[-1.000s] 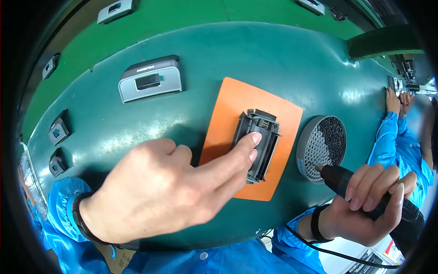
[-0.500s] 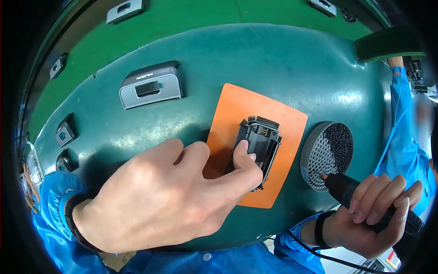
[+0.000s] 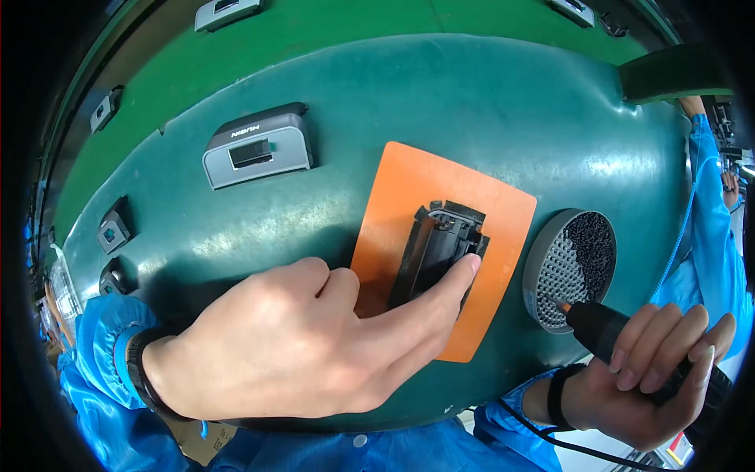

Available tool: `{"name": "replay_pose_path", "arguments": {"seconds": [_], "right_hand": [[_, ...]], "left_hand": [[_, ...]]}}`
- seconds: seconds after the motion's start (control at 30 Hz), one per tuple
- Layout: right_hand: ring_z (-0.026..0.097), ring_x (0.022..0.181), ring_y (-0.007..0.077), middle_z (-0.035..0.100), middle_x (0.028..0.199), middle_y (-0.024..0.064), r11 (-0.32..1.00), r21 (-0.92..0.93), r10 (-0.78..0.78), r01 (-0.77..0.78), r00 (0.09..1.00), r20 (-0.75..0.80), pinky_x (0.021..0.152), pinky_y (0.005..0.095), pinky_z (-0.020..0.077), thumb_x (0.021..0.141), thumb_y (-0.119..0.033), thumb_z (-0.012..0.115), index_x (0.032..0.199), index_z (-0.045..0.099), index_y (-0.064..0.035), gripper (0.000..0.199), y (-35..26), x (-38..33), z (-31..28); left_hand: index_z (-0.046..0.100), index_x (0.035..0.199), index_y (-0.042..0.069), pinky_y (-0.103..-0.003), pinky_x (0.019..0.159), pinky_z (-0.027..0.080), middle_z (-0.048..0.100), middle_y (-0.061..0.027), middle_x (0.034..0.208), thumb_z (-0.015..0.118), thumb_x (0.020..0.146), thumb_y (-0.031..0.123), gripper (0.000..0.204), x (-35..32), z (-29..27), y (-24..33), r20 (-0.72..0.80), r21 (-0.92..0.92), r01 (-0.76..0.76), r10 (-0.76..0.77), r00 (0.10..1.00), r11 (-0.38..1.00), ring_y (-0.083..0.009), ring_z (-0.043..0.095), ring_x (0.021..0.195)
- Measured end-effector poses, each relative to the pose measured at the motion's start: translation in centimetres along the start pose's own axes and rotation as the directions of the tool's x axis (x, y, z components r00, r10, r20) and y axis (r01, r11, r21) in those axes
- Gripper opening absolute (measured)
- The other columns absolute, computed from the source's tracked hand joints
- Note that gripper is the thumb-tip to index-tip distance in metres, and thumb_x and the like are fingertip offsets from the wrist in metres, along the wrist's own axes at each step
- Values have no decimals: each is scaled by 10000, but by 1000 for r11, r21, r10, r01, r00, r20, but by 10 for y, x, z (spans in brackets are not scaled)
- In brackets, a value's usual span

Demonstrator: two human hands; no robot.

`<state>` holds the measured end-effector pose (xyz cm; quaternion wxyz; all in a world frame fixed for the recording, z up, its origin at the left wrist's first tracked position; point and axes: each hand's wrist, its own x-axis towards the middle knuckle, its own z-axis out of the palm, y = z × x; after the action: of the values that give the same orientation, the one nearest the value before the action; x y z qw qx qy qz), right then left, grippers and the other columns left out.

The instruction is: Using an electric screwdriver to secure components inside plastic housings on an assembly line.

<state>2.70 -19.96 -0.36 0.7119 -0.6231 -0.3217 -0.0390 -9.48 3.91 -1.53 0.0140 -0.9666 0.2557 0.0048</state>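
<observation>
On an orange mat lies a black plastic housing with foam-like strips round its upper rim. My left hand grips its near end, the index finger stretched along its right side; the thumb and the other fingertips are hidden. In my right hand is a black electric screwdriver, its fingers wrapped round the body. The copper-coloured tip reaches over the near edge of a round grey screw dish. Silvery screw holes or heads fill the dish's left part; dark screws heap on its right.
A grey-and-black device casing stands on the green table mat left of the orange mat. Smaller casings sit at the left edge, others on a green belt beyond. A co-worker's blue sleeve is at right. A cable hangs from the screwdriver.
My left index finger has straightened and slid to the housing's right side; the thumb is now out of sight. The screwdriver stays over the dish, and the view has shifted slightly.
</observation>
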Motion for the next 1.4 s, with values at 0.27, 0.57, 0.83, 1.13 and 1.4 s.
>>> {"name": "replay_pose_path", "arguments": {"seconds": [0.27, 0.57, 0.83, 1.13, 1.4], "right_hand": [[378, 416, 71, 401, 590, 29, 931, -363, -107, 43, 981, -159, 417, 205, 314, 983, -164, 495, 957, 455, -62, 113, -5, -9, -19], [301, 395, 81, 348, 590, 24, 990, 122, 82, -76, 996, -42, 381, 232, 299, 980, -121, 483, 900, 414, -47, 129, -9, 4, 18], [312, 421, 77, 349, 598, 17, 994, 92, 58, -53, 997, -54, 394, 236, 299, 1007, -130, 465, 860, 395, -75, 172, -14, 2, 29], [345, 472, 64, 375, 659, 6, 982, 184, 49, -32, 995, -88, 460, 227, 341, 999, -100, 469, 871, 447, -40, 144, -42, 4, 22], [393, 438, 81, 428, 619, 8, 924, 343, 150, -170, 985, 86, 440, 231, 406, 1031, -177, 490, 945, 464, -42, 162, -67, 0, 5]], "left_hand": [[766, 1129, 143, -185, 440, 297, 661, -1, 1396, 747, 839, 266, 315, -4, -5, 6, -10, -23, 47, -47, 999, 999, -44, 414, 454], [735, 1070, 66, -202, 446, 375, 665, -70, 1373, 815, 699, 259, 427, -10, -15, 6, 51, -113, 78, -73, 996, 990, -52, 477, 448], [715, 1113, 36, -248, 466, 436, 630, -57, 1412, 877, 591, 326, 618, -21, -17, -6, 59, -235, 71, -58, 997, 969, -84, 575, 529], [721, 1135, 42, -280, 486, 473, 644, -24, 1363, 897, 577, 262, 626, -41, -8, -9, 78, -372, 160, -141, 987, 914, -137, 629, 572], [718, 1028, 86, -320, 498, 486, 666, 31, 1290, 896, 605, 245, 486, -30, 0, -5, -42, -337, 117, -139, 989, 934, -176, 653, 591]]}}
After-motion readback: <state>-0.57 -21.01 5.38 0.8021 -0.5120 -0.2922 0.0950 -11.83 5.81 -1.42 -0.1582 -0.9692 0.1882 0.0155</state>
